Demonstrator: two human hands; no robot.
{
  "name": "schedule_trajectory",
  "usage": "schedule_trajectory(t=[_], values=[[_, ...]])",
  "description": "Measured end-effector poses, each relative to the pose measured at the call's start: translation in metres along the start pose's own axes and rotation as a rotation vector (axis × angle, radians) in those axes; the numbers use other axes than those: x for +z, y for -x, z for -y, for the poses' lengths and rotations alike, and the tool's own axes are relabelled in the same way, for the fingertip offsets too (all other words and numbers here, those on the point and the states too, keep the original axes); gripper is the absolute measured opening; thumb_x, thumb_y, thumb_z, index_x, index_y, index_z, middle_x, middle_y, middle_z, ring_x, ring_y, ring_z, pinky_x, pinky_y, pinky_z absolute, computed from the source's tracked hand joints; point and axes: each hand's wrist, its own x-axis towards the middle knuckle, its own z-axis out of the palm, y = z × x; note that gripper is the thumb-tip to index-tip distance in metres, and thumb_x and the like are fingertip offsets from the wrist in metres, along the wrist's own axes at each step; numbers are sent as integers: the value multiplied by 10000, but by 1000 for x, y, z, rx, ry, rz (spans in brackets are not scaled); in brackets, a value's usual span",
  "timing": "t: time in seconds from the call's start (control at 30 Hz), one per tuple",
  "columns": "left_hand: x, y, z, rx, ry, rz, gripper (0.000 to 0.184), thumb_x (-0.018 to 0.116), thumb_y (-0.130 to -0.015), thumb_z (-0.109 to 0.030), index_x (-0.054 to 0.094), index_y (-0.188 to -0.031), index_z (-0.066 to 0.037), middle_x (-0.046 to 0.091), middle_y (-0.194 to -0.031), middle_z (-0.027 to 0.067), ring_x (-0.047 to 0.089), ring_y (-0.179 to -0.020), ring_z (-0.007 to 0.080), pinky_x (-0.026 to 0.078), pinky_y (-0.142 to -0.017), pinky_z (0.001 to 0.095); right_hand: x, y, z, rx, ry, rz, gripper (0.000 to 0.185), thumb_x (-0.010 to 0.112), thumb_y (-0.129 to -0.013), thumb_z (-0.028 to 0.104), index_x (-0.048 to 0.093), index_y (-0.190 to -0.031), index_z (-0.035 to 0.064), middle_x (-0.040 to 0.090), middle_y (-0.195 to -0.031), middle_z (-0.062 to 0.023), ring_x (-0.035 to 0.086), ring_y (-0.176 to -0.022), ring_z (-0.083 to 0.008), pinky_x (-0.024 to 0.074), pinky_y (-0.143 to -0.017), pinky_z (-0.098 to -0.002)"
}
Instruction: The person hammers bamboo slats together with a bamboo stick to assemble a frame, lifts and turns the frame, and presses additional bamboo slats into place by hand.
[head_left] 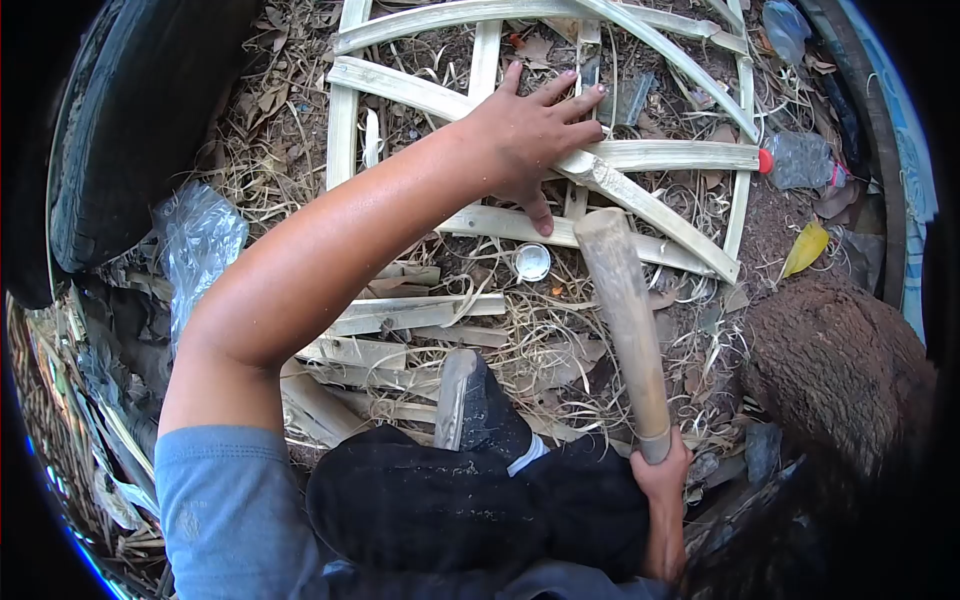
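Observation:
My left hand (535, 130) lies with fingers spread over crossing pale bamboo strips (410, 92). Its thumb touches a lower strip (500, 222). These flat strips overlap in a loose lattice on the ground. Low on the right, my right hand (665, 468) is closed round the narrow end of a thick wooden club (630, 320). The club points up and away, its blunt head overlapping the lower strips in view, close to my left hand; whether it touches them I cannot tell.
Split bamboo pieces (400, 315) and curly shavings litter the dirt. A white cap (532, 262) lies near the lattice. At right are a clear plastic bottle (800, 160), a yellow leaf (806, 248) and a brown tree stump or rock (840, 360). A tyre (150, 130) stands left, by clear plastic (205, 240).

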Motion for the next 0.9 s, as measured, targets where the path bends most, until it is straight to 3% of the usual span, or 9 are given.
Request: schedule_trajectory(t=[0.13, 0.2, 0.33, 0.43, 0.57, 0.63, 0.77, 0.83, 0.9], values=[[1, 0, 4, 4, -4, -9, 1154, 893, -486, -557, 396, -1449, -162, 199, -1621, 94, 186, -1495, 322, 193, -1147, 660, 2, 3, 5, -81, -223, -103, 373, 736, -610, 173, 557, -893, 10, 645, -740, -226, 649, -737, -470, 524, -661, -487], [1, 0, 2, 0, -5, 2, 1154, 892, -487, -560, 394, -1451, -167, 194, -1623, 92, 183, -1495, 321, 190, -1148, 662, 4, 2, 3, -10, 37, -33, 363, 730, -608, 163, 562, -892, 15, 644, -730, -213, 656, -727, -460, 527, -652, -484], [1, -2, 4, -2, -6, 7, 1159, 889, -489, -564, 385, -1460, -178, 180, -1626, 87, 175, -1497, 321, 182, -1151, 668, 5, 3, 3, -151, -187, -163, 361, 724, -606, 153, 573, -902, 13, 648, -728, -201, 669, -720, -442, 535, -647, -472], [-3, -3, 2, -13, -27, 40, 1163, 890, -492, -559, 379, -1463, -175, 176, -1628, 84, 165, -1500, 317, 184, -1151, 666, 5, 0, 5, 2, 74, -14, 373, 720, -602, 147, 585, -919, 3, 654, -738, -200, 684, -726, -423, 544, -652, -453], [0, -2, 5, -6, -14, 40, 1172, 891, -489, -559, 372, -1466, -173, 170, -1630, 77, 151, -1503, 313, 176, -1155, 663, 10, -2, 7, -128, -241, -145, 373, 731, -605, 136, 572, -917, 8, 639, -733, -203, 669, -726, -435, 530, -645, -476], [-2, -3, 1, 5, -12, 36, 1184, 890, -487, -565, 364, -1471, -169, 169, -1631, 76, 155, -1503, 312, 168, -1158, 659, 12, -1, -2, -78, 76, -95, 385, 737, -605, 133, 566, -925, 6, 640, -750, -203, 665, -734, -436, 528, -648, -474], [0, -1, 3, -11, -30, 44, 1182, 892, -487, -557, 359, -1473, -181, 164, -1631, 75, 143, -1505, 311, 168, -1163, 657, 9, 2, 1, -164, -189, -117, 401, 739, -601, 137, 571, -941, 6, 646, -770, -206, 662, -743, -439, 529, -654, -466], [-4, -2, 1, -22, -37, 58, 1183, 892, -483, -555, 361, -1474, -185, 160, -1632, 76, 136, -1506, 312, 168, -1164, 658, 7, 6, -2, -42, -31, -83, 432, 740, -591, 144, 582, -965, -4, 648, -772, -198, 675, -746, -421, 535, -662, -458], [-2, -4, 3, -12, -24, 65, 1193, 888, -479, -568, 361, -1475, -176, 152, -1634, 78, 135, -1507, 308, 174, -1162, 657, 9, 2, -10, -184, -179, -170, 431, 737, -597, 150, 578, -969, 1, 649, -777, -208, 667, -754, -437, 534, -669, -455]])
